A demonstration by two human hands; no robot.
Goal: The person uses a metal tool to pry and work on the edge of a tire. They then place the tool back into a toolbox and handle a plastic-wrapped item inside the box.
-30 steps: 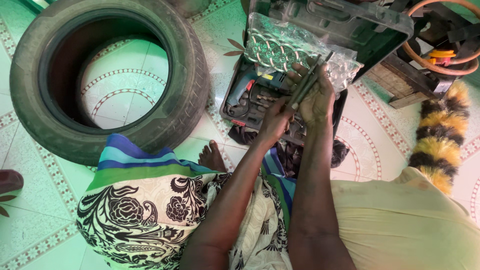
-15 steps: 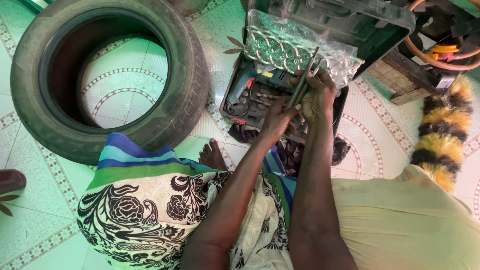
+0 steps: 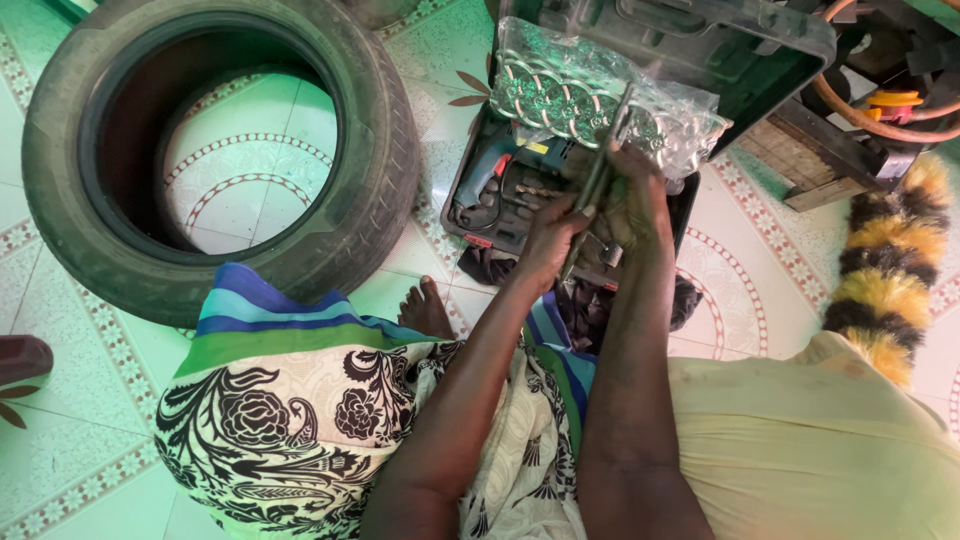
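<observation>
gripping a long tool point(image 3: 598, 180), both hands point(image 3: 640, 205) hide its lower end

Left of the dark grey tool case point(image 3: 760, 60) lies a black tyre point(image 3: 220, 160) on pale green and white floor tiles point(image 3: 250, 170) ringed with thin red dotted patterns. Inside the case I see a teal-blue drill point(image 3: 485, 172). Over the case's front, a clear bag point(image 3: 590, 100) shows silvery round discs. Below it, my wrap point(image 3: 300, 400) has blue and green stripes, then black flowers on cream (bold and swirling). Right of the case, a yellow-and-black striped fluffy duster point(image 3: 890, 270).
</observation>
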